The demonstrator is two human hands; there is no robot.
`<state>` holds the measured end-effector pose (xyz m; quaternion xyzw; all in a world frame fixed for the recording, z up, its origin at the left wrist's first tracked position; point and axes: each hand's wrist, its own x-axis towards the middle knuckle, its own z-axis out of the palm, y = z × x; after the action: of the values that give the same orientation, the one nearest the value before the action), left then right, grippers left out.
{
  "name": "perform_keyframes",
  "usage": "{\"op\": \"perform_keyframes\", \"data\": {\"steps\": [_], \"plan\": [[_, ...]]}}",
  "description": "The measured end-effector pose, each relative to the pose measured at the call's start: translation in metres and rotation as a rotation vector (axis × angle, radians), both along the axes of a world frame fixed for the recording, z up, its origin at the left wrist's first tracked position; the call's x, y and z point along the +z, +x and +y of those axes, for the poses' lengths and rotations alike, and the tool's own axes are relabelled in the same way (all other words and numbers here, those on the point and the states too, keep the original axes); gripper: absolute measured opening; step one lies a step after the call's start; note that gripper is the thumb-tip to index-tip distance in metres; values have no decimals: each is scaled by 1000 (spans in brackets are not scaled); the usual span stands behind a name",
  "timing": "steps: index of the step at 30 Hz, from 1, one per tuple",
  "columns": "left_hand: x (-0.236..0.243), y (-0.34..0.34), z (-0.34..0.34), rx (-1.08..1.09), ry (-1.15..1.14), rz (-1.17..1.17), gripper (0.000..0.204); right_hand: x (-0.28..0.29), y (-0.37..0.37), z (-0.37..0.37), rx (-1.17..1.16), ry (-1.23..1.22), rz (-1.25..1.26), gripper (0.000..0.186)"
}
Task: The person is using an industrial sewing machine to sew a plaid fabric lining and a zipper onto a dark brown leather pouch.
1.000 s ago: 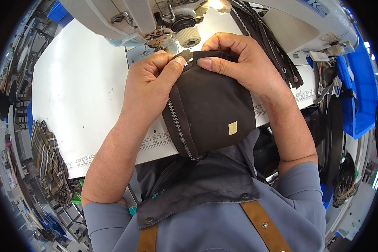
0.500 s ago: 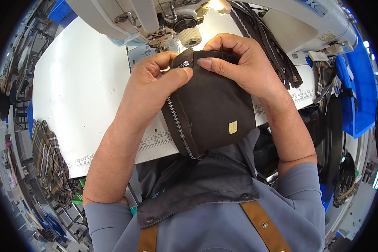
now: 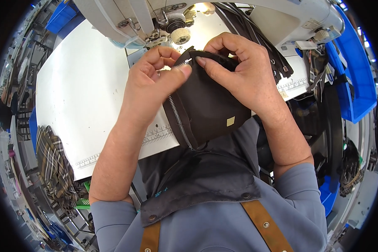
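Note:
A dark brown fabric piece (image 3: 214, 101) hangs between my hands over the table's front edge, with a small yellow sticker (image 3: 230, 121) near its lower right. Along its left side runs a metal-toothed zipper (image 3: 178, 119). My left hand (image 3: 157, 75) pinches the upper zipper end between thumb and fingers. Beside it, my right hand (image 3: 239, 67) grips the top fabric edge, thumb in front and fingers behind. The two thumbs are close together but apart. Just beyond my hands is the sewing machine's head (image 3: 172, 25), with its lamp lit.
Several loose dark zippers (image 3: 256, 35) lie on the machine bed at the back right. A blue bin (image 3: 357, 92) stands at far right. Plaid cloth (image 3: 54, 164) hangs off the left of the white table (image 3: 80, 92), which has a printed ruler (image 3: 157, 136) along its front edge.
The fabric's lower end has risen slightly and its top edge has opened a little near my right thumb. Both hands keep their grip. The whole view has shifted slightly.

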<state>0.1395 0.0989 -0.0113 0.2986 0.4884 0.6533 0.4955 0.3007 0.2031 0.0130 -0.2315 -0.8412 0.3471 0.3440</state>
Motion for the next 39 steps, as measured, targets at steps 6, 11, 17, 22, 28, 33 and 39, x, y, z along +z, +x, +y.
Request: {"op": "perform_keyframes", "data": {"steps": [6, 11, 17, 22, 28, 33, 39], "plan": [[3, 12, -8, 173, 121, 443, 10, 12, 3, -21, -59, 121, 35, 16], [3, 13, -12, 252, 198, 429, 9, 13, -2, -47, -84, 39, 184, 16], [0, 10, -15, 321, 322, 259, 11, 19, -1, -79, 34, 3, 277, 27], [4, 4, -13, 275, 282, 84, 15, 18, 7, -87, 260, -237, 273, 26], [5, 6, -20, 184, 234, -48, 13, 7, -1, -80, 439, -907, 506, 28], [-8, 5, -13, 125, 278, 27, 15, -5, -11, -61, 311, -1075, 586, 11], [-12, -1, -12, 74, 233, -3, 23, -11, -14, -51, 28, -551, 263, 43]]}}
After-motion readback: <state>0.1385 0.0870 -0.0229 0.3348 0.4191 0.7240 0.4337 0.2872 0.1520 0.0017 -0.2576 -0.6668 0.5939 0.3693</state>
